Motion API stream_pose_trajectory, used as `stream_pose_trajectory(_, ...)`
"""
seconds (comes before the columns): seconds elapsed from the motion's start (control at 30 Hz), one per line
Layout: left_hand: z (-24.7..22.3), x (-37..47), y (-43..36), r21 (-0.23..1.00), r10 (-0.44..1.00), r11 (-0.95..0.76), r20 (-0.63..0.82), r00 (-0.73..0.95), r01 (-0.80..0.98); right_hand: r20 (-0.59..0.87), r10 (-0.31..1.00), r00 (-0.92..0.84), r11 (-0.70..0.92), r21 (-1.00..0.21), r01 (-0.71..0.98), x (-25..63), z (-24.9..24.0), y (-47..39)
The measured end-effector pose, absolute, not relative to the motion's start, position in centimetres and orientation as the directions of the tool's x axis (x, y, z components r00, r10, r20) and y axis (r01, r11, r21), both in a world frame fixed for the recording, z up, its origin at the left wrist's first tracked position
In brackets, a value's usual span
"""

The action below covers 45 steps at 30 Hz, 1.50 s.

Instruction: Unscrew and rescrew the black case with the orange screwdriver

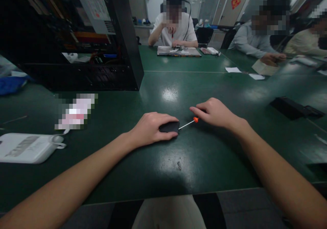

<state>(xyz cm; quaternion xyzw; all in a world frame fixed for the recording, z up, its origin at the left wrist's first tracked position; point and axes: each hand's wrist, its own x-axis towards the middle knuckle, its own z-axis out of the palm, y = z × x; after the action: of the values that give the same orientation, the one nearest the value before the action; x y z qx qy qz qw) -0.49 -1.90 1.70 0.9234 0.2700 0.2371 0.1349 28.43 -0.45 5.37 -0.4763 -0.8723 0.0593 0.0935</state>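
Observation:
On the green table point(163, 174), my left hand point(153, 128) grips a small black object point(169, 127) between thumb and fingers. A screwdriver point(187, 124) with a thin metal shaft and an orange collar reaches from that object's right side toward my right hand point(212, 111). The shaft's tip is at the edge of the black object; whether it goes in cannot be made out. My right hand is closed around the screwdriver's handle, which is mostly hidden beneath the fingers.
An open black computer case point(97, 76) stands at the back left. A white power bank point(28, 148) and a blurred pink item point(78, 111) lie left. A black object point(291, 109) lies right. Across the table sits a person point(190, 30) behind a flat panel point(178, 51); others sit at right.

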Motion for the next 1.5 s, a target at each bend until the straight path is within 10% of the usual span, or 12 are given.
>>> stream_pose_trajectory(1.5,1.2,-0.5,-2.1,0.389,0.583,-0.808,0.423,0.694,0.442,0.275,0.756,-0.594,0.654,-0.352,0.669,25.4,1.8,-0.9)
